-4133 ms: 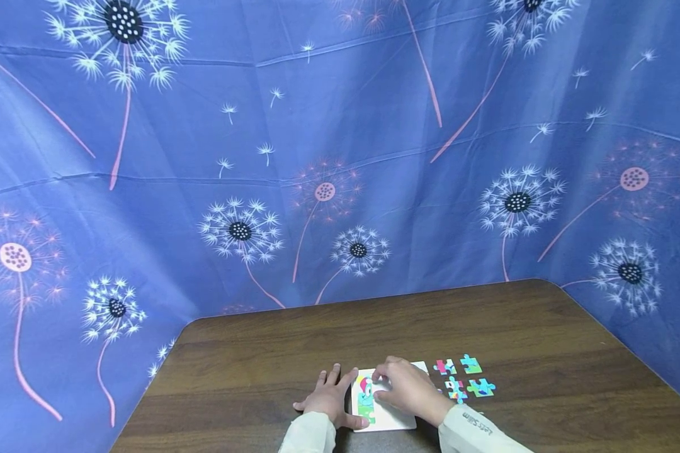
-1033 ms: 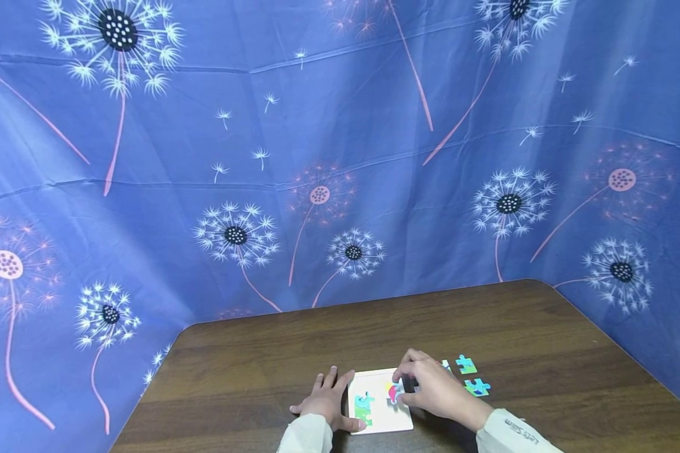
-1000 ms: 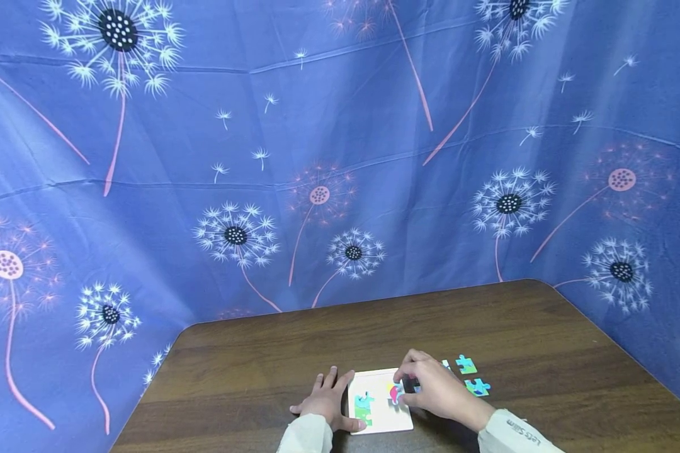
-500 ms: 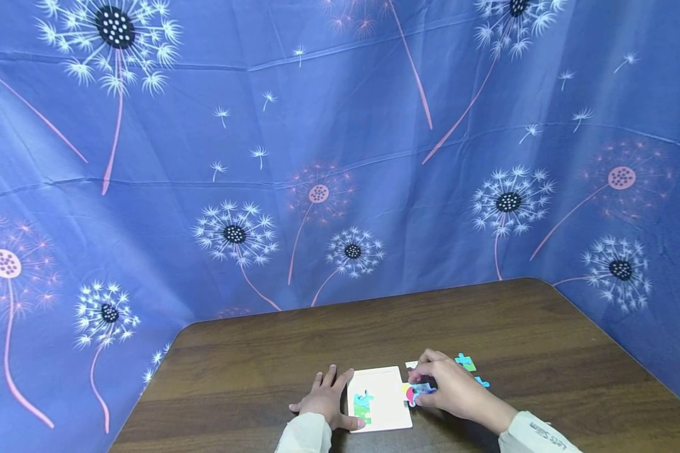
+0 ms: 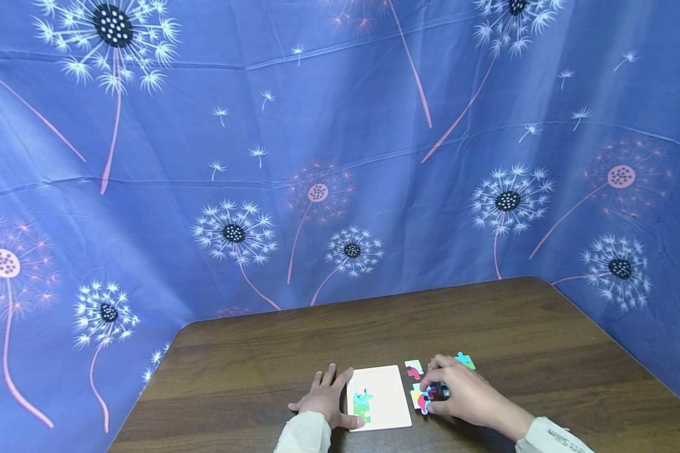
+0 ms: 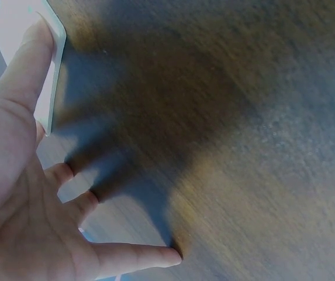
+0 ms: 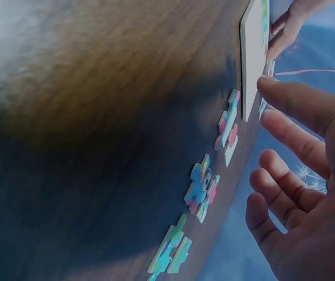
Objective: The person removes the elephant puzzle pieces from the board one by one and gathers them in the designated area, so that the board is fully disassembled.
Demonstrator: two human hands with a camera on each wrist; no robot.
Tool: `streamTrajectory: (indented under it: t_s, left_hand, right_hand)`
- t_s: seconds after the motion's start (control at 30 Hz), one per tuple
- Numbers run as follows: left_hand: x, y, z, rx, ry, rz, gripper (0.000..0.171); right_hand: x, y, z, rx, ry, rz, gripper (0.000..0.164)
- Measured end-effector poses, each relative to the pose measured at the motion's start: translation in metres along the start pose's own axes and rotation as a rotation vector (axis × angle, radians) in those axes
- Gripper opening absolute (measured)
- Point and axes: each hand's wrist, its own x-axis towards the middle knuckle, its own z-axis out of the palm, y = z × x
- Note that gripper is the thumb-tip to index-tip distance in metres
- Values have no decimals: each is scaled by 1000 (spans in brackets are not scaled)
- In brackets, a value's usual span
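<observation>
A pale, square puzzle board (image 5: 388, 393) lies on the table, with green and blue jigsaw pieces (image 5: 362, 408) at its left side. My left hand (image 5: 324, 400) is spread beside it, the thumb resting on the board's near left corner, as the left wrist view shows too. To the right of the board, my right hand (image 5: 467, 395) hovers with thumb and index finger apart. Under its fingertips in the head view is a yellow, red and blue jigsaw piece (image 5: 419, 401). In the right wrist view that piece (image 7: 230, 117) lies on the table, and nothing sits between the fingers (image 7: 299, 137).
A white and red piece (image 5: 413, 369) lies off the board's upper right corner. Another, blue and green (image 5: 465, 360), shows beyond my right hand. Further pieces (image 7: 201, 184) are partly hidden by that hand in the head view. A blue dandelion-print cloth (image 5: 294, 251) hangs behind the table (image 5: 260, 377).
My right hand has carried the yellow, red and blue piece rightward off the board and let go of it on the table. The left hand stays at the board's left edge.
</observation>
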Motion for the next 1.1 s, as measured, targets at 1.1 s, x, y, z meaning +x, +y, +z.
streamTrajectory:
  t_s: [1.1]
  left_hand:
    - [-5, 3, -5, -12, -3, -7, 88]
  right_hand:
    - [-21, 12, 8, 39, -7, -9, 28]
